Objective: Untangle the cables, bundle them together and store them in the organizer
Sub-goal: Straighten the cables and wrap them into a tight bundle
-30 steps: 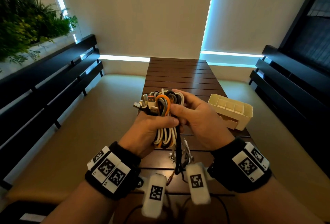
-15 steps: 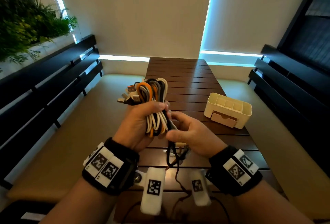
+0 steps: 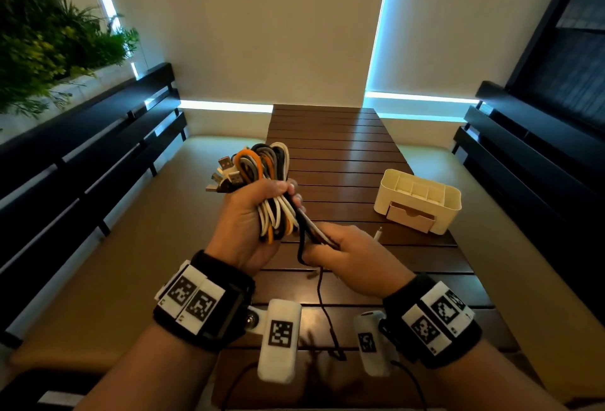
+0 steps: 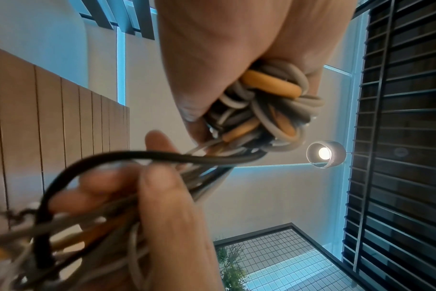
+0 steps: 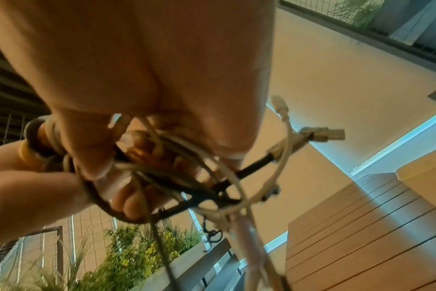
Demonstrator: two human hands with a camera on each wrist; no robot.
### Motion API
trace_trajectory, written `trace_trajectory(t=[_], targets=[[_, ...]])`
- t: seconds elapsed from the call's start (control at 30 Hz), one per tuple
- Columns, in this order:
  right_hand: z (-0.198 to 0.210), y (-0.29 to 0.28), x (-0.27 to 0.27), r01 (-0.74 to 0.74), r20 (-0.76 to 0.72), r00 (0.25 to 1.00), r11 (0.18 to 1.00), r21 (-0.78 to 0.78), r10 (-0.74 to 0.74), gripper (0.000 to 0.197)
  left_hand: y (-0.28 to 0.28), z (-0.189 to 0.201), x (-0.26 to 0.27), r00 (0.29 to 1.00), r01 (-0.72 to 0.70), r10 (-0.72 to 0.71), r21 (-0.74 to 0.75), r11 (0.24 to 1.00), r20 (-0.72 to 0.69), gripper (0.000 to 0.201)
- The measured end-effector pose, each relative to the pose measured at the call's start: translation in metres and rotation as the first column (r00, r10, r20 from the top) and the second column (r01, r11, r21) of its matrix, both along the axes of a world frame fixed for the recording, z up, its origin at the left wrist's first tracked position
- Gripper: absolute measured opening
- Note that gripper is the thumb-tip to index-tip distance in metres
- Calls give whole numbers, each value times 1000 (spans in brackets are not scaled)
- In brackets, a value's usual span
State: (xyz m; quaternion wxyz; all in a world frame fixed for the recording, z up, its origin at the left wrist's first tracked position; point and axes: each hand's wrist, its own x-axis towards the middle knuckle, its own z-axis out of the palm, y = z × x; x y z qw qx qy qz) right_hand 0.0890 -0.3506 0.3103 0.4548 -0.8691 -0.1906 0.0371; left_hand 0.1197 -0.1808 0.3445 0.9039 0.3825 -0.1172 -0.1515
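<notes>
the left hand (image 3: 248,224) grips the coiled cable bundle (image 3: 271,188) above the worktop (image 3: 340,155); the right hand (image 3: 350,257) pinches its loose tails. best to wrap them snugly around the coil's middle, keeping tension, before moving to the organizer (image 3: 419,201).

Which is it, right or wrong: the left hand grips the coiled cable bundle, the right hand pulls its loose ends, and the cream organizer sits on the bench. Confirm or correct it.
Wrong on one point. The cream organizer sits on the wooden table, not the bench, as the head view shows. The rest holds: the left hand grips the coiled cable bundle and the right hand pulls its loose ends.
</notes>
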Motion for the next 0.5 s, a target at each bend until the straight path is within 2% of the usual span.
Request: trace_trajectory(t=[0.07, 0.13, 0.2, 0.27, 0.37, 0.43, 0.5], targets=[[1, -6, -1, -31, -51, 998, 999, 42, 33, 16, 4, 0, 3, 1000, -3, 3, -19, 1000, 1, 4], [0, -11, 0, -29, -85, 995, 987, 157, 43, 32, 10, 3, 7, 1000, -2, 3, -38, 999, 19, 4], [1, -12, 1, -9, -88, 996, 977, 212, 28, 35, 14, 8, 8, 999, -5, 6, -28, 1000, 47, 6], [-1, -11, 3, 26, -59, 998, 979, 204, -14, 26, 17, 10, 9, 998, -8, 10, -32, 999, 65, 5], [-9, -13, 11, 185, -12, 982, 964, 191, -186, 31, 21, 12, 11, 996, -23, 28, -61, 998, 81, 3], [-16, -19, 14, 253, -35, 968, 961, 113, -250, 28, 25, 12, 14, 995, -35, 41, -73, 997, 86, 3], [-20, -22, 17, 253, -61, 965, 967, -22, -254, 21, 29, 13, 16, 994, -37, 44, -74, 997, 101, 12]])
